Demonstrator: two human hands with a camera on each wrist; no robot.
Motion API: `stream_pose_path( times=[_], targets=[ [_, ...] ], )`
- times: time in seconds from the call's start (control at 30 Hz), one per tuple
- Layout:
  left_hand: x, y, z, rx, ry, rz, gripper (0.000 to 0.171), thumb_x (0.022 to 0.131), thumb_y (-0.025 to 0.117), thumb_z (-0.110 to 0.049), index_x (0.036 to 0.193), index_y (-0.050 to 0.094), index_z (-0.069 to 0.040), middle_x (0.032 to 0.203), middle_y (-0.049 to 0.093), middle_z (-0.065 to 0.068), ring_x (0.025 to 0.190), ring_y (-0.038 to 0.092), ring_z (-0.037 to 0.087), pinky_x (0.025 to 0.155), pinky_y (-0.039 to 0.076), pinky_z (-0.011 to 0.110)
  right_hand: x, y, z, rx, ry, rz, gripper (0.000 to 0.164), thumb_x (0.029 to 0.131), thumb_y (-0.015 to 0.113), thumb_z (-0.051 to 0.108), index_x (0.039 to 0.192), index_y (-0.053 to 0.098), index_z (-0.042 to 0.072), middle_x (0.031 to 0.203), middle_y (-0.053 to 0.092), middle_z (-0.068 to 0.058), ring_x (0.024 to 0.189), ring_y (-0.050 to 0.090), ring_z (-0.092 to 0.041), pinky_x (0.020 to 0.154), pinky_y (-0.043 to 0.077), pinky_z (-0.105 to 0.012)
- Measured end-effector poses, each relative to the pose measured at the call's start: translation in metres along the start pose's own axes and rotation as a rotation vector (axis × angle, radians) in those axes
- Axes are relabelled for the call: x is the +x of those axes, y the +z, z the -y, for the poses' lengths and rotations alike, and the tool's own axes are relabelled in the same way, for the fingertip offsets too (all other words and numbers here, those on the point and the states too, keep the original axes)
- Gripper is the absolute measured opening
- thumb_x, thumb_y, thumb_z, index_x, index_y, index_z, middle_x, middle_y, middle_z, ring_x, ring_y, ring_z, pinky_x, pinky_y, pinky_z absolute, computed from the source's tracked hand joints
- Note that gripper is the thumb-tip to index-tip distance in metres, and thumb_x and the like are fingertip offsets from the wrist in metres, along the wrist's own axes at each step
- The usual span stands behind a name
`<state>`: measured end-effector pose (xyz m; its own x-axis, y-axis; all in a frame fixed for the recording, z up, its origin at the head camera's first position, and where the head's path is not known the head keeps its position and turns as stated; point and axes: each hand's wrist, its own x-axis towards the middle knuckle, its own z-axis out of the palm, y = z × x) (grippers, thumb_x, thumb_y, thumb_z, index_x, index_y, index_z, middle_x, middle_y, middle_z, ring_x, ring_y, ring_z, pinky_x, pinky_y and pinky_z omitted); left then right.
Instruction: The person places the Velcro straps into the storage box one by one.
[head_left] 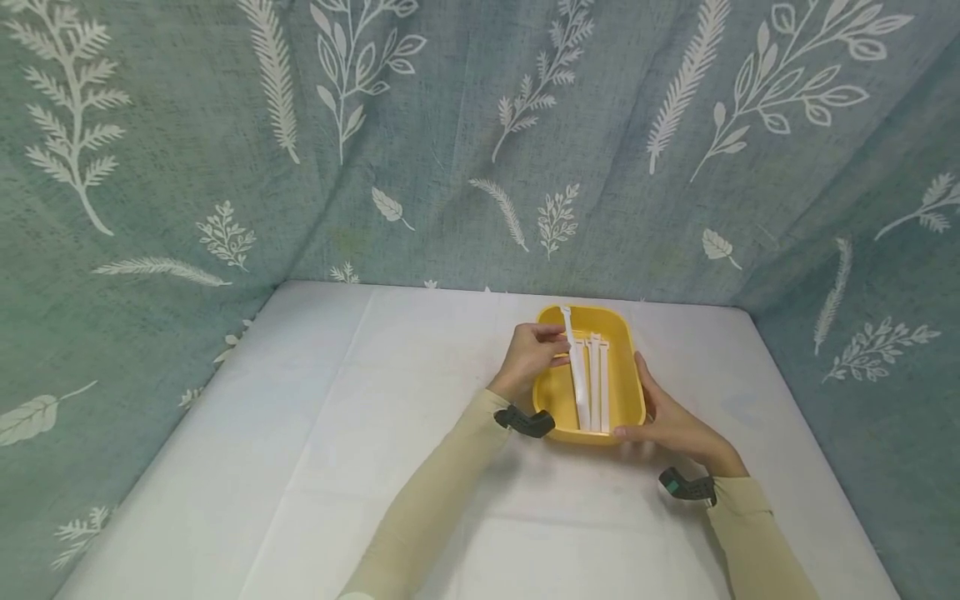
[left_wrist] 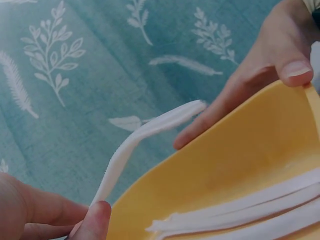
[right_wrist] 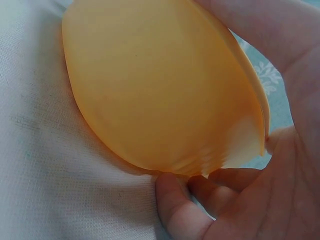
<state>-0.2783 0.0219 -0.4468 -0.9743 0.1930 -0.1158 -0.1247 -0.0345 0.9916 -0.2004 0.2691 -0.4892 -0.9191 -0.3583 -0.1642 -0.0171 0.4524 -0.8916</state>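
A yellow plastic tray [head_left: 555, 400] stands on the table with several white fabric cable straps [head_left: 604, 392] lying lengthwise in it. My left hand [head_left: 525, 358] is over the tray's left side and pinches one white cable strap [left_wrist: 119, 160] between thumb and fingers. In the left wrist view this strap bends upward and away, its free end near the tray's far rim. My right hand [head_left: 678, 429] grips the tray's near right corner, thumb on the rim. The right wrist view shows its fingertips [right_wrist: 172, 192] curled under the tray's outer wall [right_wrist: 150, 90].
A white cloth covers the table [head_left: 390, 400]. Behind and on both sides hangs a blue-green curtain [head_left: 450, 225] with white leaf prints, meeting the table's back edge close behind the tray.
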Motion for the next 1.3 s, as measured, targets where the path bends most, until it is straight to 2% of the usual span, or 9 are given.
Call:
stream_pose_path(
  times=[0.37,0.53,0.9,1.13,1.3],
  targets=[
    [0.002,0.015,0.008,0.014,-0.013,0.002,0.035,0.094,0.067,0.006,0.129,0.066,0.009,0.116,0.066,0.022,0.100,0.071,0.026,0.084,0.064,0.031,0.001,-0.001,-0.003,0.014,-0.010,0.016,0.130,0.087,0.083,0.026,0.162,-0.024,0.029,0.174,-0.020,-0.005,0.161,-0.005,-0.046,0.125,0.008,-0.071],
    [0.004,0.021,0.009,0.047,-0.022,0.000,0.036,0.093,0.069,0.005,0.129,0.067,0.008,0.116,0.068,0.021,0.092,0.071,0.020,0.083,0.064,0.032,0.001,-0.002,-0.003,0.006,-0.004,0.015,0.131,0.087,0.083,0.027,0.162,-0.024,0.030,0.175,-0.019,-0.007,0.160,-0.003,-0.047,0.124,0.010,-0.072],
    [0.005,0.029,0.016,0.105,-0.030,-0.012,0.035,0.092,0.069,0.006,0.126,0.067,0.011,0.100,0.068,0.014,0.075,0.067,0.013,0.075,0.065,0.028,0.001,-0.001,-0.002,0.035,-0.024,0.030,0.130,0.088,0.082,0.024,0.161,-0.025,0.026,0.174,-0.021,-0.008,0.161,-0.006,-0.046,0.125,0.007,-0.070],
    [0.005,0.034,0.017,0.173,-0.037,-0.017,0.033,0.092,0.069,0.005,0.125,0.069,0.009,0.105,0.072,0.018,0.074,0.070,0.013,0.071,0.064,0.026,0.002,-0.003,-0.005,0.029,-0.027,0.030,0.129,0.089,0.082,0.024,0.161,-0.025,0.030,0.174,-0.021,-0.006,0.161,-0.004,-0.046,0.125,0.009,-0.071],
    [0.005,0.035,0.019,0.197,-0.049,-0.024,0.033,0.092,0.068,0.006,0.124,0.069,0.009,0.104,0.073,0.019,0.072,0.070,0.013,0.069,0.063,0.024,0.001,-0.002,-0.004,0.019,-0.017,0.032,0.130,0.088,0.082,0.026,0.161,-0.025,0.029,0.174,-0.020,-0.009,0.160,-0.001,-0.048,0.124,0.011,-0.071]
  ],
)
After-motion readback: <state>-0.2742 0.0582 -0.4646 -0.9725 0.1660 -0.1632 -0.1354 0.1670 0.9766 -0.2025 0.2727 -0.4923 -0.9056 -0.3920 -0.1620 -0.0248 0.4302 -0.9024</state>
